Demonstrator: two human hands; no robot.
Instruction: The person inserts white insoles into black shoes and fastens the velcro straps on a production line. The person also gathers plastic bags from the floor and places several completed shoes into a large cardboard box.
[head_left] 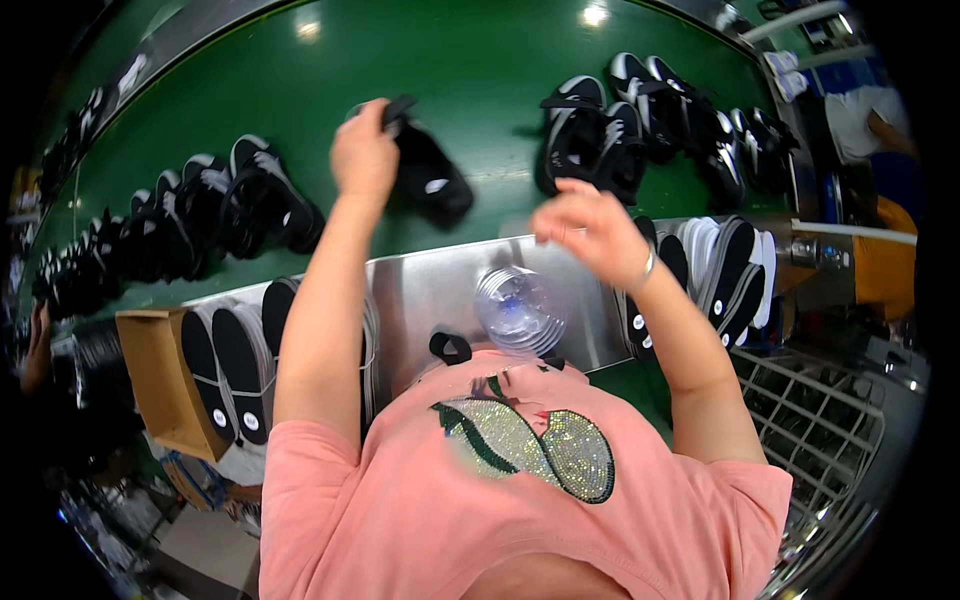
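Observation:
My left hand (365, 155) is closed on a black shoe (432, 180), gripping it near the strap at its far end. The shoe stands on the green worktop with its opening towards me. Over the worktop's near edge is my right hand (590, 228), its fingers curled in and slightly blurred. Something faint and clear seems to be at those fingertips, too indistinct to name. Below and between my hands, a stack of clear plastic cups or rings (518, 308) sits on the metal shelf (410, 285). A small black loop (450, 347) lies close to my shirt.
Black and grey shoes (262, 190) line the green worktop (440, 60) on the left, and more shoes (575, 130) stand to the right. Insoles fill a cardboard box (150, 385) at left; further insoles (725, 265) are at right, above a wire basket (810, 420). Another person's hand (890, 135) shows far right.

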